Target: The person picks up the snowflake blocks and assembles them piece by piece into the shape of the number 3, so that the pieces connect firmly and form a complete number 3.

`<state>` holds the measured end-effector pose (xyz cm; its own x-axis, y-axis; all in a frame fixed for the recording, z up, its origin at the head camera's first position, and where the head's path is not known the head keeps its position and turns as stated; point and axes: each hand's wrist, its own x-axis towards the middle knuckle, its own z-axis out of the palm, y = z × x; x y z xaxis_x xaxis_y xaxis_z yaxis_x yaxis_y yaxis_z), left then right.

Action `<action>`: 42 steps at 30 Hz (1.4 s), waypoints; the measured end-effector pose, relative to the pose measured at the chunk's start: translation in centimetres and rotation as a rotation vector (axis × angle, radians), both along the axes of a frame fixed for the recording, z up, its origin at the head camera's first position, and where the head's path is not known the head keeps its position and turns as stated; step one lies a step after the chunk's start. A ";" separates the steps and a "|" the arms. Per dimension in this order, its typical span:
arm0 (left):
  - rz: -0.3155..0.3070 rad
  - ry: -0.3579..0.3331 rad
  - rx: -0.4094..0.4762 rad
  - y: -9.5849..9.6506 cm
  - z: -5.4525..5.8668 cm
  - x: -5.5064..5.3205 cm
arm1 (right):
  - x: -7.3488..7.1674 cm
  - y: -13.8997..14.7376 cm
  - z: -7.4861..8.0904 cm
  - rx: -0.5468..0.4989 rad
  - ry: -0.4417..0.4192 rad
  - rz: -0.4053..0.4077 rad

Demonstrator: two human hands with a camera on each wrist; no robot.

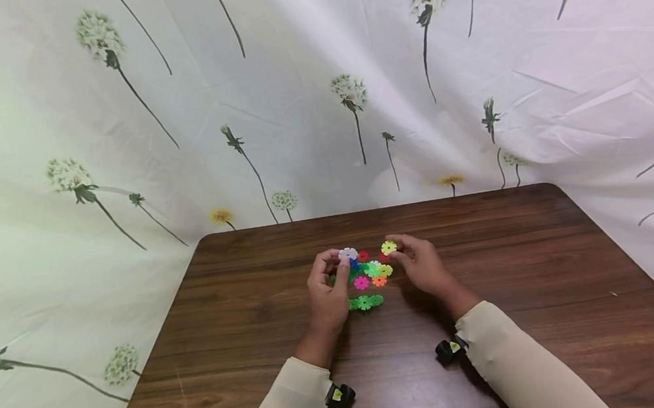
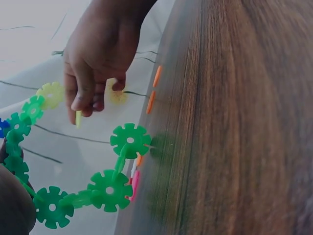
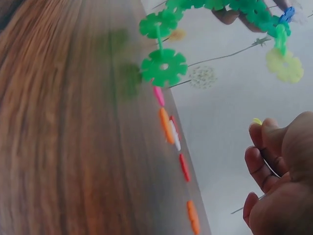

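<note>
My left hand [image 1: 326, 293] grips a linked chain of notched, flower-shaped plastic discs above the table. In the left wrist view the chain curves from a yellow end disc [image 2: 51, 95] through green ones to a green end disc [image 2: 130, 140]. A blue disc [image 1: 354, 265] and a white disc [image 1: 347, 254] sit by the left fingertips. Between thumb and fingers, my right hand [image 1: 428, 268] pinches a single yellow disc [image 1: 388, 247], a short gap from the chain's yellow end. The left palm hides part of the chain.
Loose discs lie flat on the brown wooden table [image 1: 246, 343] under and behind the chain, among them a pink one [image 1: 361, 283], an orange one [image 1: 379, 281] and a red one [image 1: 363, 255]. A white cloth [image 1: 293, 102] with printed dandelions hangs behind the table.
</note>
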<state>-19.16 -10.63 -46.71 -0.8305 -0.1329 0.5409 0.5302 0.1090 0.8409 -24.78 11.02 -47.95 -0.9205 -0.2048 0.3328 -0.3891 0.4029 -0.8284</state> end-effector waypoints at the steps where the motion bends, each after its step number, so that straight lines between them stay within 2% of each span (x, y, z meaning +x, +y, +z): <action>1: 0.004 -0.003 -0.003 0.0 0.0 0.0 | 0.1 0.0 0.2 -0.009 -0.002 0.001; 5: 0.015 -0.011 -0.012 0.1 -0.1 0.0 | 0.6 -0.2 0.9 -0.065 -0.016 0.017; 14: 0.013 -0.002 -0.018 0.3 0.0 0.1 | 1.4 -0.7 2.6 -0.122 -0.008 0.059; 23: 0.010 -0.012 -0.016 0.4 0.1 0.2 | 2.3 -1.1 4.2 -0.224 -0.052 0.095; 30: 0.000 -0.041 -0.013 0.6 0.4 0.5 | 3.3 -1.5 5.6 -0.209 -0.031 0.118; 38: -0.011 -0.016 -0.013 0.9 0.4 0.5 | 4.2 -1.8 6.9 -0.145 0.012 0.091; 42: -0.002 -0.023 -0.030 1.0 0.4 0.6 | 4.8 -2.0 7.6 -0.133 0.029 0.108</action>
